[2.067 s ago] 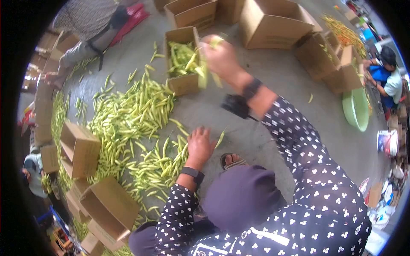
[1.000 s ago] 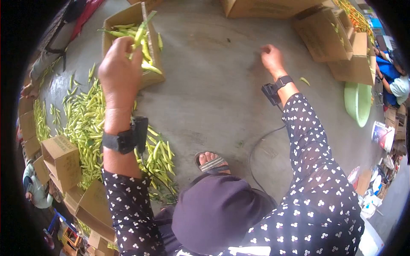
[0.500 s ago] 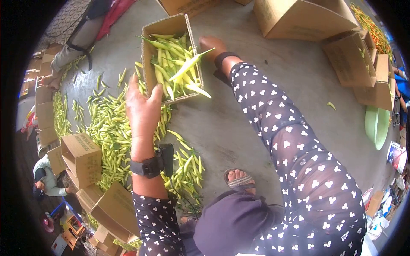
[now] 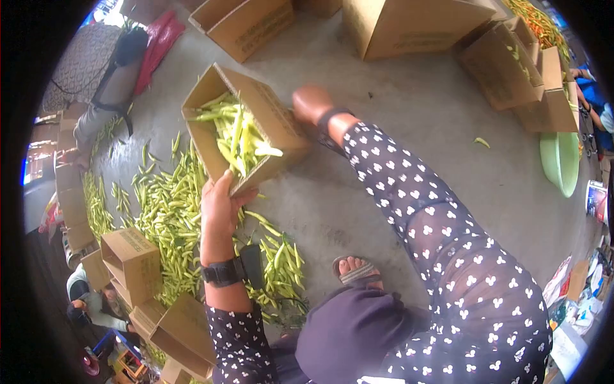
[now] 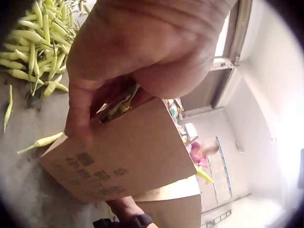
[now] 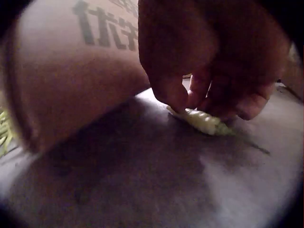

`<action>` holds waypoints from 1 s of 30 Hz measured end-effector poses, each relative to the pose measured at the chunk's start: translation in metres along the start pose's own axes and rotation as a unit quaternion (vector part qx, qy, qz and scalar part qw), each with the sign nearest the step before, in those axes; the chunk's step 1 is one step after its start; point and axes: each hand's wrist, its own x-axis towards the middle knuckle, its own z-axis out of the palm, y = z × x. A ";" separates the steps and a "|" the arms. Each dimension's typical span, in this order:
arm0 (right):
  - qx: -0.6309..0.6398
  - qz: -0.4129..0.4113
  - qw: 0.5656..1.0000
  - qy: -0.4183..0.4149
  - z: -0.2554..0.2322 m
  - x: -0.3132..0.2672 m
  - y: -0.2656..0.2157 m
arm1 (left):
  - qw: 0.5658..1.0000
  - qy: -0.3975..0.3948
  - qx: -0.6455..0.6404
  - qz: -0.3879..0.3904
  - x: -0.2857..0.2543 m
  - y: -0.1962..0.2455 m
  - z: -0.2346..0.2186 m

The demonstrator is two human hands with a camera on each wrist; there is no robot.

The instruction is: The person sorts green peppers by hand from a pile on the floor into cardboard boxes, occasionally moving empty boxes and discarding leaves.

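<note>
A cardboard box [image 4: 268, 112] with pale green chili peppers [image 4: 240, 131] inside leans over toward its left side in the head view. My left hand [image 4: 220, 208] grips its near rim; in the left wrist view the thumb and fingers lie on both sides of the wall [image 5: 137, 147]. Low beside the box's right wall is my right hand [image 4: 312, 105], its fingers hidden in the head view. The right wrist view shows that hand [image 6: 209, 52] with curled fingers pinching a single pale chili pepper [image 6: 202, 121] at the floor.
A large heap of chili peppers [image 4: 176, 211] spreads on the floor at left. Further boxes [image 4: 131, 262] stand along the left and at the back [image 4: 416, 29]. At right are a green basin [image 4: 558, 163] and a loose pepper [image 4: 481, 142]. Other people sit at both sides.
The left hand, earlier holding a pepper over the box, has come to its near rim and grips it. The box has tilted. The right hand has moved left to the box's right side.
</note>
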 end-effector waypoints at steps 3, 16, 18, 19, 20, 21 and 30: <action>-0.048 -0.031 0.998 0.016 -0.017 -0.042 0.031 | 0.999 -0.003 -0.038 0.015 0.000 -0.002 0.014; -0.161 0.377 0.900 0.149 -0.057 -0.311 0.384 | 0.936 -0.050 0.265 0.228 0.068 0.015 0.163; -0.127 0.406 0.900 0.097 -0.058 -0.313 0.380 | 0.907 0.013 0.321 0.273 0.063 0.008 0.156; -0.160 0.375 0.908 0.094 -0.041 -0.312 0.401 | 0.893 0.046 0.324 0.308 0.064 0.002 0.149; -0.177 0.364 0.909 0.100 -0.041 -0.313 0.387 | 0.906 0.049 0.294 0.302 0.054 -0.004 0.135; -0.171 0.367 0.910 0.084 -0.042 -0.308 0.385 | 0.918 0.047 0.260 0.296 0.041 -0.012 0.119; 0.193 -0.097 0.975 0.056 -0.011 -0.163 0.073 | 0.806 0.340 0.470 0.119 -0.013 -0.096 -0.121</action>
